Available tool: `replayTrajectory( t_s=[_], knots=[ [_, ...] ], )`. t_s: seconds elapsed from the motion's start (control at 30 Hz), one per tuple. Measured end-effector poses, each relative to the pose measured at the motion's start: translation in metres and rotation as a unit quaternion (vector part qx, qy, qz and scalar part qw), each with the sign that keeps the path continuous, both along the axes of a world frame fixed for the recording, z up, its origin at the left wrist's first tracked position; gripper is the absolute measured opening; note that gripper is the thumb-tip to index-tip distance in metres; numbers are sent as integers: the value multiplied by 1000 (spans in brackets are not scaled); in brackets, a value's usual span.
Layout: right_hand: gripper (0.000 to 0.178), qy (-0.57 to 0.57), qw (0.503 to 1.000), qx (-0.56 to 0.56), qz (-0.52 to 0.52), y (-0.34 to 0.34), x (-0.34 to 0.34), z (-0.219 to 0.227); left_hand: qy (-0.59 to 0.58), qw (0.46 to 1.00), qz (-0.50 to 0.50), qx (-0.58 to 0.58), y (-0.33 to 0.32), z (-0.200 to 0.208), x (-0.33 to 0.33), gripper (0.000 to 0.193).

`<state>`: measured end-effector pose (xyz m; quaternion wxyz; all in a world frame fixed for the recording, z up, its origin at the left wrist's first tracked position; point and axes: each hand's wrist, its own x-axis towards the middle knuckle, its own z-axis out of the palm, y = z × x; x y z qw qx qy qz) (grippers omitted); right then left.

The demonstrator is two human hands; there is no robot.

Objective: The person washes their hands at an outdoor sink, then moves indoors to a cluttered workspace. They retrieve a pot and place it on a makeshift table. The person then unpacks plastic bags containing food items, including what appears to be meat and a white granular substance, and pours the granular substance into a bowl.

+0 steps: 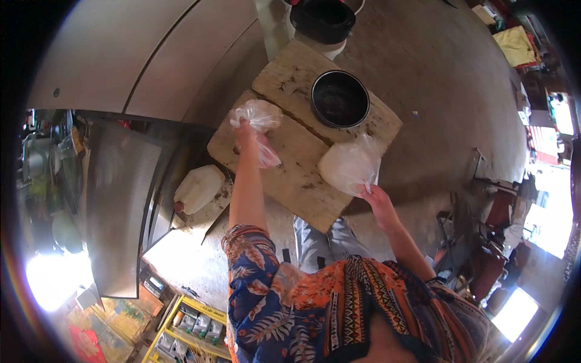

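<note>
My left hand (243,134) grips the bunched top of a clear plastic bag (261,115) over the left part of a worn wooden table (290,158). Pink or red shows through its lower part; the contents are too blurred to name. My right hand (377,201) pinches the edge of another clear plastic bag (351,164) at the table's right side. Something whitish fills that second bag, but its kind is hidden. Beyond both hands, a round black pan (340,100) sits on the far board, touched by neither.
A white plastic jug (201,189) with a brownish cap lies left of the table on a low board. Past the far edge, a black pot (324,21) rests on a white bucket. A yellow shelf (200,311) holds several bottles at lower left. Chairs (493,242) stand at right.
</note>
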<state>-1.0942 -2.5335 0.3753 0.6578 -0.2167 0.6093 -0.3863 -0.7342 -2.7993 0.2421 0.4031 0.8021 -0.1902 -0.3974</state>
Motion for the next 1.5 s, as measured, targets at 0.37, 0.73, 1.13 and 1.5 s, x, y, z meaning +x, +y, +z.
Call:
replayTrajectory(
  t_s=[0.37, 0.73, 1.13, 1.5],
  knots=[
    [27, -17, 1000, 10, -23, 8, 1, -2, 28, 999, 31, -2, -7, 16, -20, 55],
    [26, -27, 999, -10, -22, 10, 11, 14, -23, 995, 66, -66, 1, -2, -6, 52],
    [27, 5, 999, -36, 11, -9, 10, 5, -123, 988, -34, -92, 5, -9, -1, 43],
    [27, 139, 987, -41, 73, 0, 7, -13, -300, 934, -133, -138, 49, -49, -7, 40]
  ],
)
